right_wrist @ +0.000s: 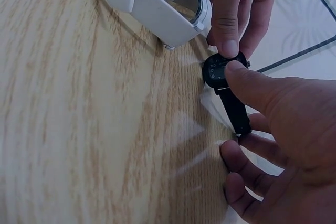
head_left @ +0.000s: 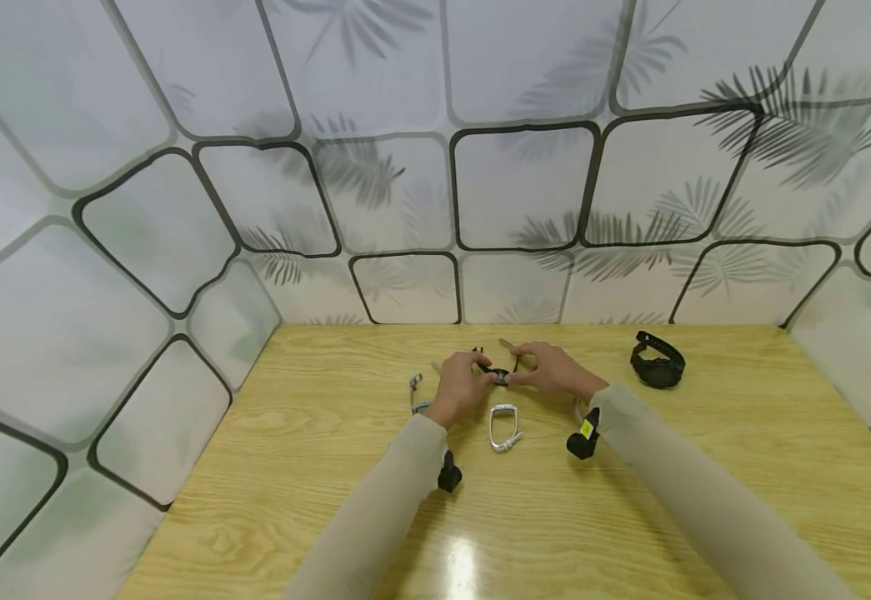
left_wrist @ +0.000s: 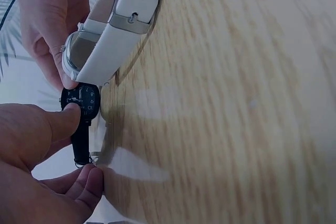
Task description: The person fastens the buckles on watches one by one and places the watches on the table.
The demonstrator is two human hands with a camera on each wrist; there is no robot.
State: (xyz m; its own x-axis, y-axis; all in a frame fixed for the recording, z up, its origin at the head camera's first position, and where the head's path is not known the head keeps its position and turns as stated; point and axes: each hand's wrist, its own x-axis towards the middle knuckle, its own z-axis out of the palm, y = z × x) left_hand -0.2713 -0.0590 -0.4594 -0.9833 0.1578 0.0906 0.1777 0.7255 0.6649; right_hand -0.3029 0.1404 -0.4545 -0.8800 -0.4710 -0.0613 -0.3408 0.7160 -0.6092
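Observation:
Both hands hold a small black watch (head_left: pixel 500 375) just above the wooden table (head_left: pixel 330 500) near its far middle. My left hand (head_left: pixel 467 377) pinches it from the left, thumb on the round dial (left_wrist: pixel 81 102) and fingers curled under the strap (left_wrist: pixel 81 142). From the right, my right hand (head_left: pixel 546 372) grips it too, its thumb (right_wrist: pixel 247 80) pressing the dial (right_wrist: pixel 216 72). A white watch (head_left: pixel 504 427) stands on its edge on the table just in front of the hands; it is large in the left wrist view (left_wrist: pixel 113 27) and the right wrist view (right_wrist: pixel 157 6).
A bigger black watch (head_left: pixel 658 363) sits at the back right of the table. A grey watch (head_left: pixel 416 393) lies partly hidden behind my left wrist. Patterned white walls (head_left: pixel 180 250) close in the table on the left, back and right.

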